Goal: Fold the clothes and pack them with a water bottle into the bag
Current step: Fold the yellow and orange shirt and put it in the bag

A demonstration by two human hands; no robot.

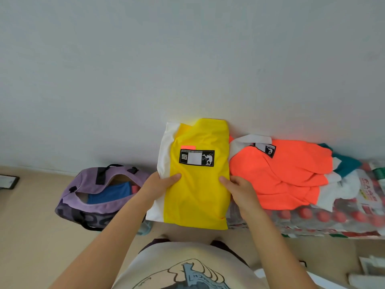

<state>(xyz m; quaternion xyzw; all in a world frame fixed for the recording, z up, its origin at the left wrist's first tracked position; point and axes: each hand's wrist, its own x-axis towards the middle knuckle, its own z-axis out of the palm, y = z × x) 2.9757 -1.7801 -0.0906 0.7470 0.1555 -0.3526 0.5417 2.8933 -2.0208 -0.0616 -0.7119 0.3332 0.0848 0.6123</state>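
Centre frame: folded yellow-and-white garment, label patch up. Left hand grips its left edge, thumb on top; right hand pinches the right edge. Lower left: purple bag lying open, blue cloth inside. Right: orange garment heaped on what looks like shrink-wrapped water bottles, red caps blurred.

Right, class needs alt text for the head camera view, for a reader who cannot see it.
Both hands, left hand and right hand, grip a folded yellow and white garment by its side edges. An open purple bag lies to the left, and an orange garment lies to the right on packs of bottles.
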